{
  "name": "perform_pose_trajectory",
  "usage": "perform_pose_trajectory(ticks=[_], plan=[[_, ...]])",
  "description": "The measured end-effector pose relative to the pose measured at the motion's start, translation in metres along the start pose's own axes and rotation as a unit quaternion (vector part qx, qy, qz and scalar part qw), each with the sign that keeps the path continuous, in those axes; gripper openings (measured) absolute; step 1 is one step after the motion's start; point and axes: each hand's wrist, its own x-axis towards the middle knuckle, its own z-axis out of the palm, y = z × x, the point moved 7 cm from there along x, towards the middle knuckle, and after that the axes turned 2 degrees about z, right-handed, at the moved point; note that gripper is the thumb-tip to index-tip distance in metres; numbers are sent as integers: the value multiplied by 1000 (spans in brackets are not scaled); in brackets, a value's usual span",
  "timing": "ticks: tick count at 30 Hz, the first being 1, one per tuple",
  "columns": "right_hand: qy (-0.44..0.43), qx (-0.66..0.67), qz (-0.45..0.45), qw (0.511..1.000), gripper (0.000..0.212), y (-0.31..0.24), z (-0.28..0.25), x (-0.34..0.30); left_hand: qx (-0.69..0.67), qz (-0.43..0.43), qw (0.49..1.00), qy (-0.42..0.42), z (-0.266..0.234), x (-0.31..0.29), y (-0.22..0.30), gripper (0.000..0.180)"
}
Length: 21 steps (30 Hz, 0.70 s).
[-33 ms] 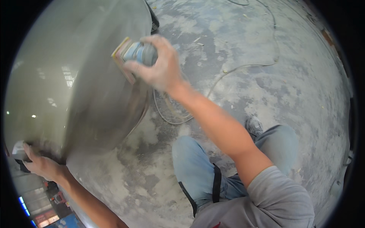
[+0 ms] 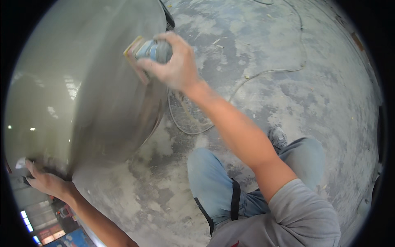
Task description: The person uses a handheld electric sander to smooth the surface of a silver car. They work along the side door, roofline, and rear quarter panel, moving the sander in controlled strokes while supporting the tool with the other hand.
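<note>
My right hand (image 2: pixel 177 64) is wrapped round the grey and blue body of a small power sander (image 2: pixel 150 51). Its flat pad, with a yellow and pinkish edge, stands tilted against the curved side of a grey-green vehicle body panel (image 2: pixel 117 82). Motion smears the sander and the panel's dull sanded area. At the lower left, my left hand (image 2: pixel 47 181) lies at the panel's near end, fingers and thumb apart, beside a small white patch and a dark piece. What its fingertips touch is partly hidden.
A thin hose (image 2: pixel 263 73) loops over the dusty, blotched concrete floor (image 2: pixel 263 111) beneath my right arm. My bent knees (image 2: pixel 207 177) and a shoe (image 2: pixel 277 138) are close by. A blue surface (image 2: pixel 74 238) and red equipment (image 2: pixel 63 212) show at the lower left.
The whole view has shifted slightly, with the floor and hose a little farther right. The sander remains in my right hand against the panel, and my left hand keeps its place.
</note>
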Motion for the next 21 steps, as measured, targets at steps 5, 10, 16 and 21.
perform_pose_trajectory(ticks=[5, 10, 16, 21], plan=[[-63, 43, 76, 994, 59, 84, 22, 75, 25, -47, 999, 0, 13, -7, 9, 70], [-83, 45, 126, 988, 58, 126, 35, 112, 110, -7, 994, -17, 30, -9, 22, 71], [-95, 73, 116, 986, 57, 102, 24, 75, 42, -13, 999, -19, 29, -16, 18, 69], [-82, 37, 74, 993, 75, 39, 9, 23, 31, -17, 999, -21, 21, -6, 5, 69]])
